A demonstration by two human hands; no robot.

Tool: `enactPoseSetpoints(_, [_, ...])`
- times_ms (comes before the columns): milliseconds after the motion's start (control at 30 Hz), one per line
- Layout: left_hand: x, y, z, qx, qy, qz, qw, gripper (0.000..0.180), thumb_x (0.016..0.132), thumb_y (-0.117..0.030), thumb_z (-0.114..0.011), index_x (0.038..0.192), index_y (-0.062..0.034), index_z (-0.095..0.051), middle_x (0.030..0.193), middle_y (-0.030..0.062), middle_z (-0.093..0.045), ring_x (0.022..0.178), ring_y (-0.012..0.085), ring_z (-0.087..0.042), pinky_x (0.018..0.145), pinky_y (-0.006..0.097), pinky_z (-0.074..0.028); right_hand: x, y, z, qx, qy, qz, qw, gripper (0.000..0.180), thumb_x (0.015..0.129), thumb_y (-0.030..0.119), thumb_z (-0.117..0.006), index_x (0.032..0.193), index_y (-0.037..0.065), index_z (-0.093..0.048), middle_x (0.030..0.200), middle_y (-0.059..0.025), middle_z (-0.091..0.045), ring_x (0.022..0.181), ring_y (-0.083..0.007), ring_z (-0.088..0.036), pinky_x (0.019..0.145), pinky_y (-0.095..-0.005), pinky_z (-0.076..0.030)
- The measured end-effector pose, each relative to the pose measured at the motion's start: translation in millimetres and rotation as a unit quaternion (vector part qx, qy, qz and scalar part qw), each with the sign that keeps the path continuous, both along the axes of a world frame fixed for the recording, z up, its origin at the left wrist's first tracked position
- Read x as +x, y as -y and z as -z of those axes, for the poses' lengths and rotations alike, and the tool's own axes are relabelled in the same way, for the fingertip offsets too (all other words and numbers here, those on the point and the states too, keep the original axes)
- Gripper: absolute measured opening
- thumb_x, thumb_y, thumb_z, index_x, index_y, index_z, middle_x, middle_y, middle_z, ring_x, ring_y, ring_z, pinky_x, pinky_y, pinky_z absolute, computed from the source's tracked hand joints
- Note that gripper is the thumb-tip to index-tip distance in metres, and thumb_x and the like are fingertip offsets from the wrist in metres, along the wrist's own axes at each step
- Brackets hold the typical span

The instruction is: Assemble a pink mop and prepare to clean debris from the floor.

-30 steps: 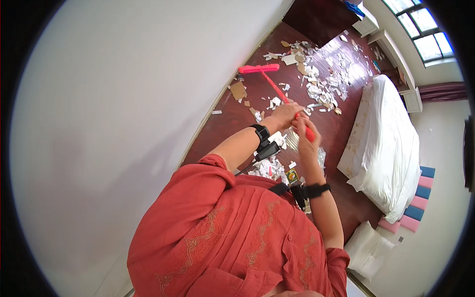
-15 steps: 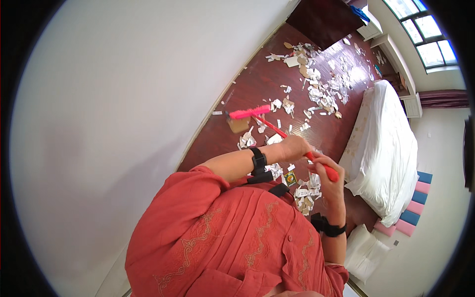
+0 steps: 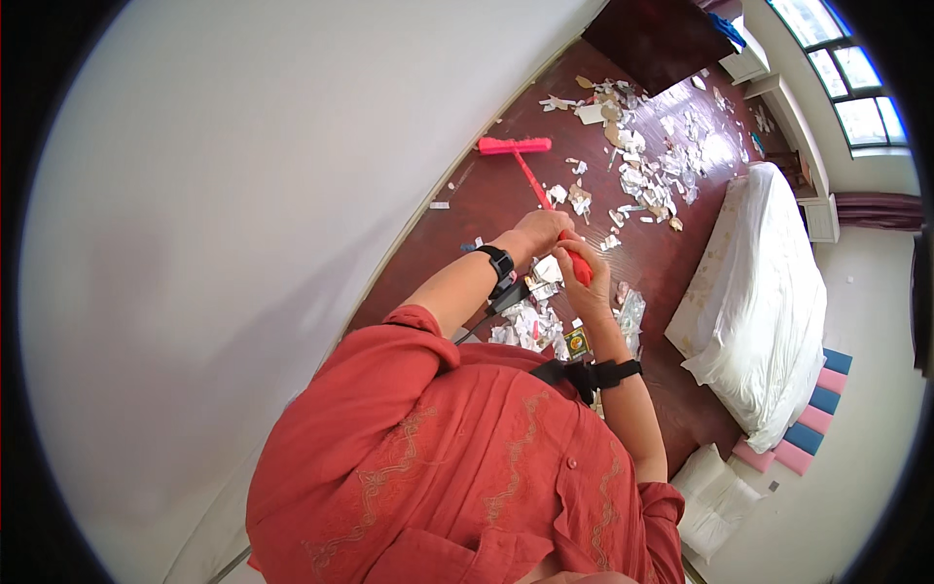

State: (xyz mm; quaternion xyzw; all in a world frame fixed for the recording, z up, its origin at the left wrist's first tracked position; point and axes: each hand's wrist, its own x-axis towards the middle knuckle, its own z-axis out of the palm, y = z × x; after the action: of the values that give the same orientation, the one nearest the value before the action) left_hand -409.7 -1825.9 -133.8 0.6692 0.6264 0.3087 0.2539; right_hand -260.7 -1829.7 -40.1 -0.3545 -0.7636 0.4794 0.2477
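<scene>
A red broom with a bright pink brush head (image 3: 514, 146) stretches away from me over the dark red wooden floor. Its head is close to the left wall. My left hand (image 3: 541, 234) is wrapped round the handle (image 3: 531, 185) lower down. Nearer to me, my right hand (image 3: 588, 274) grips the thick red end of the handle. Just below my hands is a heap of torn paper and scraps (image 3: 530, 326), with a small green and yellow packet (image 3: 577, 342) in it; my arms hide part of this heap.
More paper and cardboard scraps (image 3: 642, 175) are strewn across the floor ahead. A bed with a white cover (image 3: 754, 302) stands on the right, a white pillow (image 3: 715, 501) near it. A dark brown panel (image 3: 662, 44) is at the far end. The white wall (image 3: 243, 195) runs along my left.
The broom head has moved forward, away from me. Both hands have gone forward and left with the handle. The brown scrap by the brush no longer shows there, and more scraps lie near me.
</scene>
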Motion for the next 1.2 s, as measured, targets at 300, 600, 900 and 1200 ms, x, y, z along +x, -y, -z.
enactPoseSetpoints(300, [53, 55, -44, 0.015, 0.038, 0.009, 0.999, 0.011, 0.081, -0.021, -0.064, 0.087, -0.0113, -0.064, 0.087, 0.0095, -0.066, 0.085, 0.0313, -0.066, 0.073, 0.043, -0.053, 51, 10, -105, -0.112, 0.095, -0.114, 0.983, 0.012, 0.087, 0.002, -0.064, 0.098, -0.004, -0.067, 0.113, -0.0146, -0.068, 0.097, -0.0163, -0.064, 0.086, -0.0290, -0.049])
enactPoseSetpoints(600, [70, 98, -97, 0.065, 0.034, 0.110, 0.991, 0.018, 0.083, -0.026, -0.066, 0.093, -0.0131, -0.058, 0.083, 0.0061, -0.066, 0.081, 0.0297, -0.066, 0.066, 0.040, -0.053, 69, 46, -181, -0.118, 0.139, -0.164, 0.969, 0.013, 0.085, -0.001, -0.064, 0.096, -0.006, -0.066, 0.114, -0.0175, -0.067, 0.094, -0.0222, -0.068, 0.082, -0.0302, -0.052])
enactPoseSetpoints(900, [85, 143, -91, 0.020, -0.026, 0.021, 0.999, 0.020, 0.084, -0.031, -0.065, 0.089, -0.0113, -0.061, 0.079, 0.0074, -0.065, 0.073, 0.0291, -0.067, 0.061, 0.042, -0.052, 90, 49, -159, -0.069, 0.072, -0.289, 0.952, 0.015, 0.082, -0.002, -0.064, 0.096, -0.003, -0.068, 0.116, -0.0194, -0.066, 0.106, -0.0288, -0.066, 0.090, -0.0338, -0.051])
enactPoseSetpoints(1200, [93, 193, -57, -0.114, -0.050, 0.039, 0.991, 0.017, 0.082, -0.034, -0.067, 0.093, -0.0204, -0.067, 0.083, 0.0072, -0.069, 0.075, 0.0313, -0.067, 0.062, 0.044, -0.052, 110, 76, -71, -0.244, 0.022, -0.242, 0.939, 0.015, 0.086, 0.005, -0.064, 0.099, -0.002, -0.067, 0.099, -0.0117, -0.070, 0.085, -0.0166, -0.066, 0.078, -0.0305, -0.052])
